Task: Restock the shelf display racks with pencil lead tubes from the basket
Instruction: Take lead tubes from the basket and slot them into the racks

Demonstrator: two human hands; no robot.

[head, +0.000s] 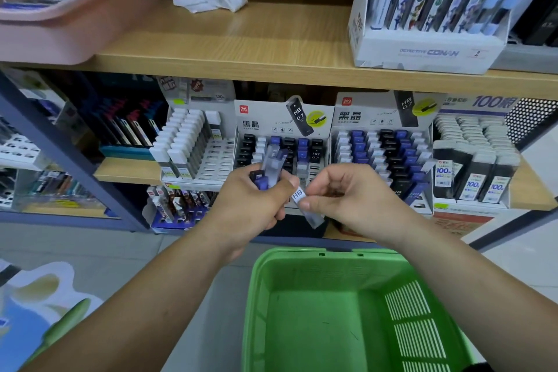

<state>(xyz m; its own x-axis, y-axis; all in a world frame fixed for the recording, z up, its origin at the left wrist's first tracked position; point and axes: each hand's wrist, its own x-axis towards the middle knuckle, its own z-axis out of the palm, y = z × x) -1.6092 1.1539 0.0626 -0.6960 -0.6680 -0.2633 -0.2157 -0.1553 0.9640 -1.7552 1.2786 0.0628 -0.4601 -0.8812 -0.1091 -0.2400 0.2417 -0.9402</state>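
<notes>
- Head cam: the left hand is wrapped round a bunch of tubes, blue, black and clear ones, poking up out of the fist.
- The right hand pinches a single clear tube marked HB between thumb and fingertips, and its upper end is right at the left thumb.
- That tube's long axis runs on a slant, upper-left down to lower-right, so imo it isn't lined up with any slot yet.
- Both racks are straight ahead, past the hands. The middle rack sits right behind the left hand, and the right rack is behind and above the right one.
- I'd guess the right hand has the shorter reach, forward and a bit up, tipping the tube upright-ish on the way.
- The basket sits low, under the right forearm.
</notes>
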